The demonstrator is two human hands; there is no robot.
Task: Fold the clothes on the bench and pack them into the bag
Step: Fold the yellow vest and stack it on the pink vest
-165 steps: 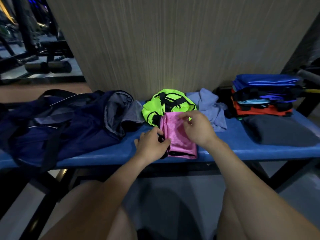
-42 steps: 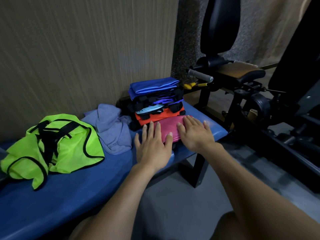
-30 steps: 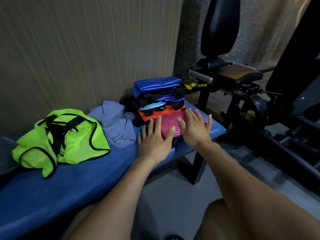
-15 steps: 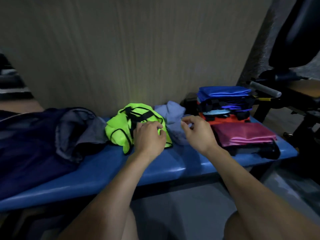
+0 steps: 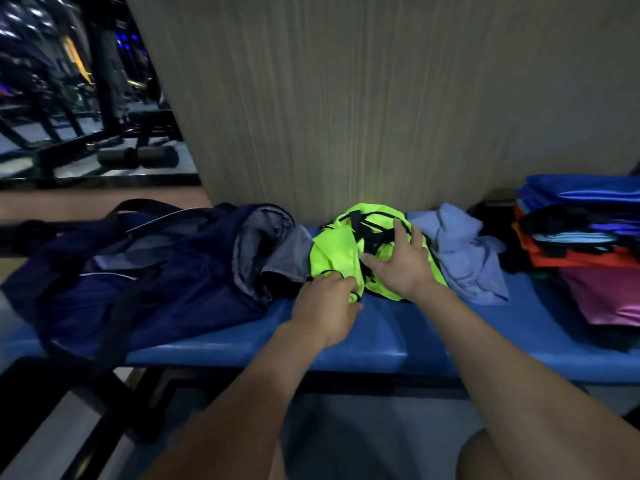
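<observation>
While left hand (image 5: pixel 327 308) pinches vest (image 5: pixel 337 258) hem.

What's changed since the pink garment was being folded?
The folded pink garment now lies at the bench's right end, released. Left hand pinches the neon vest's hem; right hand rests on it. Bag and lilac garment unmoved.

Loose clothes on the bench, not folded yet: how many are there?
2. The neon-green garment lies mid-bench under both hands, left hand and right hand. The light-blue garment is crumpled just right of it. Others may be hidden inside the bag.
</observation>
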